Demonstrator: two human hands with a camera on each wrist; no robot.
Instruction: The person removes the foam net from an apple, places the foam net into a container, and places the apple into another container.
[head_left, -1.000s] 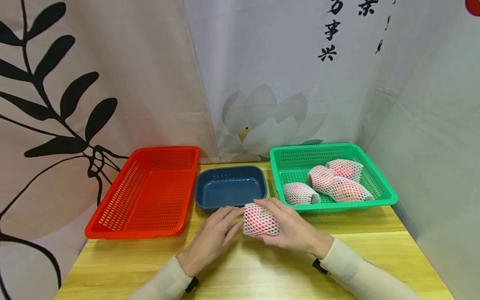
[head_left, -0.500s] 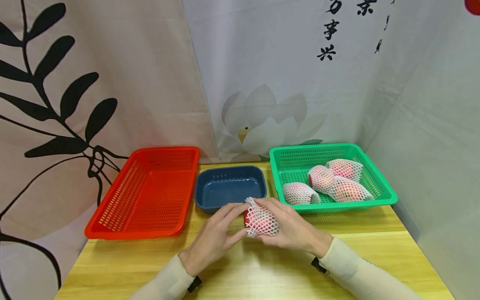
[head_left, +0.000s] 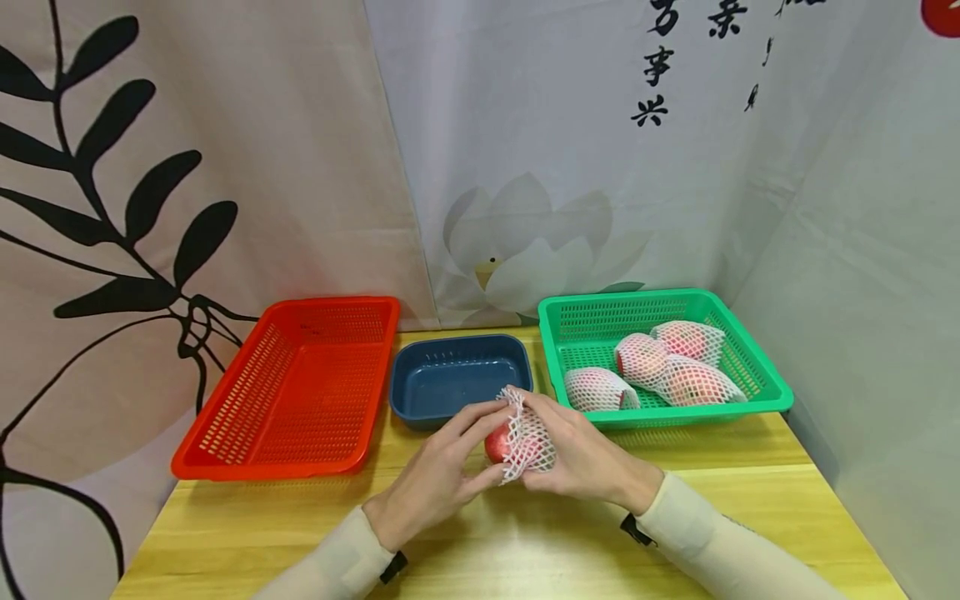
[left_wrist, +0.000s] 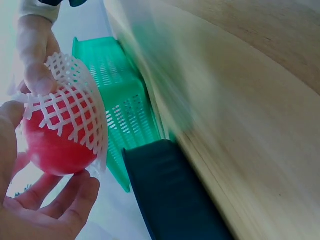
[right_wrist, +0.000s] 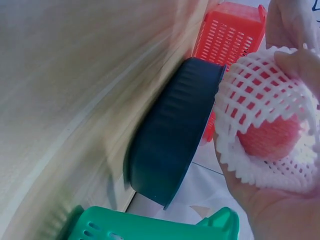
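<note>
A red apple (head_left: 496,444) is held just above the front of the table, partly covered by a white foam net (head_left: 531,442). My right hand (head_left: 591,454) grips the netted side. From the other side, my left hand (head_left: 431,468) holds the net's edge, fingers at the top and thumb at the bottom. In the left wrist view, bare red skin of the apple (left_wrist: 57,152) shows below the net, with left fingertips (left_wrist: 87,192) right at its underside. The right wrist view looks into the net's open end, around the apple (right_wrist: 270,137).
A green basket (head_left: 765,379) at the right holds several net-wrapped fruits (head_left: 693,381). The dark blue tray (head_left: 457,379) sits close behind the hands. At the left stands a red basket (head_left: 322,392). Cloth hangs behind the wooden table (head_left: 510,550).
The left fingers have drawn the net's edge back to the right and spread it. The apple's left side, covered a second ago, is now bare. The right hand keeps its grip.
</note>
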